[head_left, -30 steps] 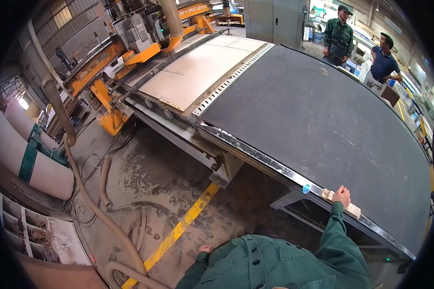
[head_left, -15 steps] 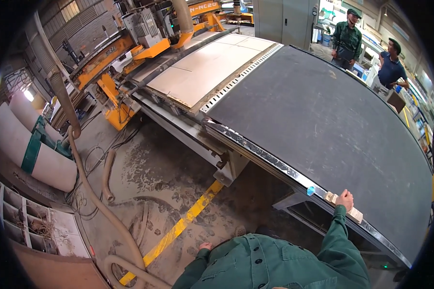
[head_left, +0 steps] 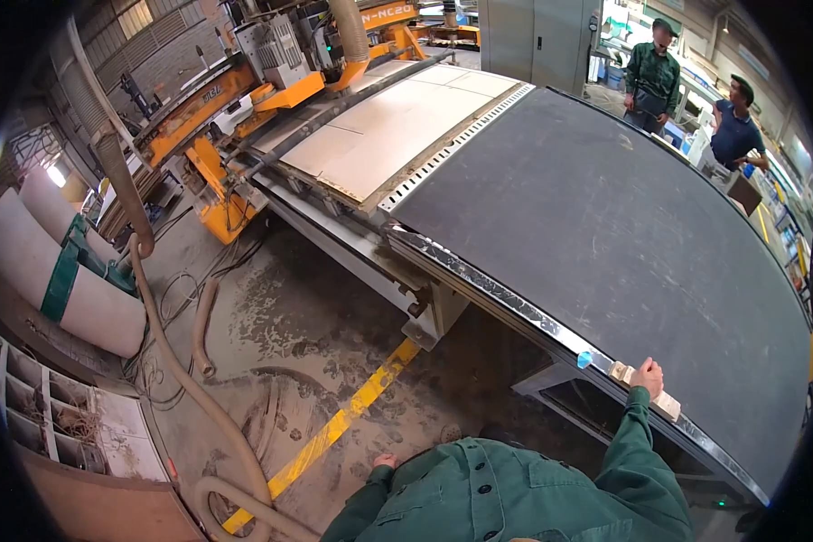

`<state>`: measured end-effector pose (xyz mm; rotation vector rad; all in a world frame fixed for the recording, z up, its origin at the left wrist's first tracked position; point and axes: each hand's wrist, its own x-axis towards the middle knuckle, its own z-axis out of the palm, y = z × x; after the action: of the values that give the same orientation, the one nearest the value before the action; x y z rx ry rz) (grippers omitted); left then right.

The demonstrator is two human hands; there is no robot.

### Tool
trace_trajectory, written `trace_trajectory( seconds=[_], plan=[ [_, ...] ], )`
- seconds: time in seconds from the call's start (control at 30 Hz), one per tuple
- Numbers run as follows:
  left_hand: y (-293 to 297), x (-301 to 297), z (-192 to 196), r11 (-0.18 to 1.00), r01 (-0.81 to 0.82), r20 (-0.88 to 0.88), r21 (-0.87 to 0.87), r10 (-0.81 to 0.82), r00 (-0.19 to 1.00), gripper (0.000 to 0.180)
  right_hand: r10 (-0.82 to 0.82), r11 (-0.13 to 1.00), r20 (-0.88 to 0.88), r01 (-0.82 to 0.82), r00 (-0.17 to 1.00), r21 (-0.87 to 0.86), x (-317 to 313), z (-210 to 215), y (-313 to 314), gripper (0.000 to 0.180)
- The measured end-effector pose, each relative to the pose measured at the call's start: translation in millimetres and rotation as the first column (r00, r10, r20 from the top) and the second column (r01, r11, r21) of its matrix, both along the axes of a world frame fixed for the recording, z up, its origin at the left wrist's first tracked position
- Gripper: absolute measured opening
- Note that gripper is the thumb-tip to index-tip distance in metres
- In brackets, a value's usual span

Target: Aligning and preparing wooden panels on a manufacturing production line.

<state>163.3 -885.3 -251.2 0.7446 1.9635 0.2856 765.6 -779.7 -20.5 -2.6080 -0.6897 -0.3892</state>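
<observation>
At the near edge of a wide dark belt table (head_left: 596, 226), my right hand (head_left: 646, 375) rests with its fingers curled closed. Light wooden blocks (head_left: 667, 406) lie along the metal edge on both sides of my wrist. Whether the fingers grip a block or anything else is hidden. A small blue round piece (head_left: 585, 359) sits on the edge just left of the blocks. My left hand (head_left: 386, 462) hangs low beside my green jacket (head_left: 488, 492), away from the table. Its fingers are too small and partly hidden to read.
Beyond the belt, a pale board (head_left: 406, 122) lies on the bed of an orange cutting machine (head_left: 285, 86). A brown hose (head_left: 190, 388) and cables cross the dusty floor at left, near a yellow line (head_left: 343, 420). Two people (head_left: 652, 77) stand at the far right.
Both my hands stay where they were. The view has shifted very slightly, and the far person in green now has the head tipped lower.
</observation>
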Motion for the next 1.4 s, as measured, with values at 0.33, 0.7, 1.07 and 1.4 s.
trace_trajectory(
  seconds=[0.33,0.7,1.07,1.4],
  plan=[
    [2.3,2.6,8.2,1.000,0.006,0.004,-0.026,-0.005,1.000,0.031,-0.006,1.000,0.013,0.006,1.000,0.002,3.5,-3.6,-1.7,0.032],
    [-7.8,-7.1,-18.3,1.000,0.016,-0.039,0.013,-0.016,0.999,0.033,0.008,1.000,-0.029,-0.008,1.000,-0.012,0.2,-1.1,2.3,0.032],
    [-4.8,0.7,-6.5,0.999,0.034,-0.024,0.005,-0.034,0.999,0.033,0.015,1.000,-0.021,-0.015,1.000,-0.009,2.0,1.7,-3.4,0.033],
    [-6.7,-1.1,-3.1,1.000,0.002,-0.003,0.016,-0.001,1.000,0.032,0.014,1.000,-0.021,-0.014,1.000,-0.003,1.2,0.8,-1.3,0.032]
  ],
)
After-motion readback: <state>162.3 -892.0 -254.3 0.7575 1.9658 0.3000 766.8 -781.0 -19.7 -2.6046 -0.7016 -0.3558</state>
